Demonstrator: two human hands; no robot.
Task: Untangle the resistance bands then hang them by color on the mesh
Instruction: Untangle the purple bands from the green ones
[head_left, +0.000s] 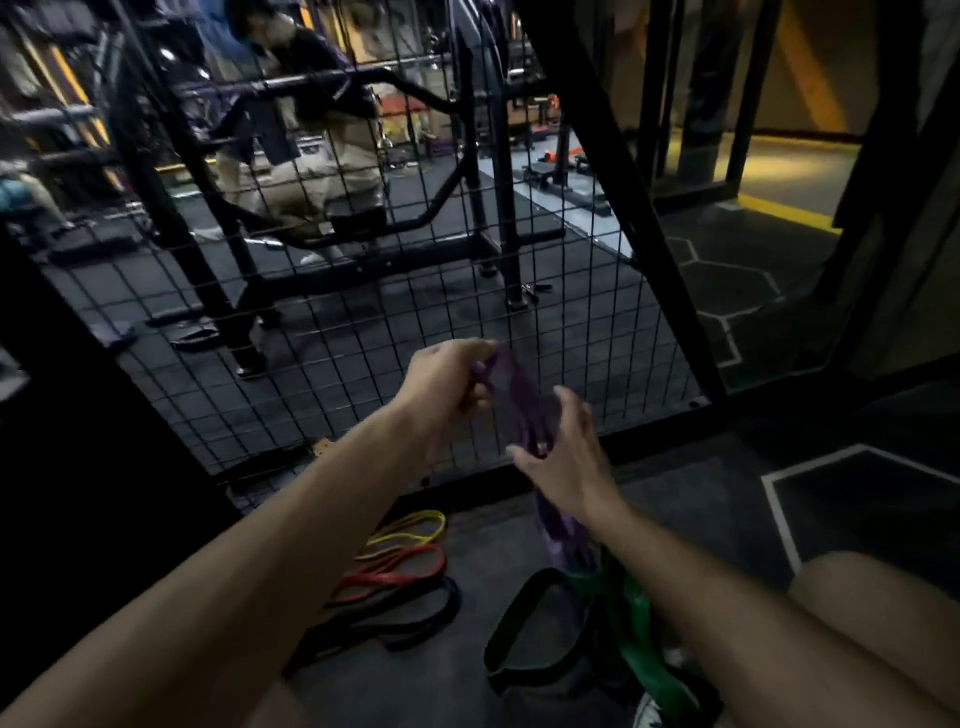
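Note:
A purple resistance band (519, 400) stretches between my two hands in front of the black wire mesh (363, 322). My left hand (447, 382) grips its upper end with curled fingers. My right hand (563, 447) holds it lower down, and its tail hangs below my wrist toward the floor. On the floor lie a yellow band (415, 525), a red band (400, 569) and a black band (395, 618) side by side. A green band (639, 623) lies tangled with a black-and-green loop (519, 629) near my knee.
The mesh panel stands in a black frame with a slanted post (623, 208) at its right. Behind it are gym racks and a person in beige trousers (311, 156). My bare knee (878, 613) is at the lower right. Dark rubber floor with white hexagon lines.

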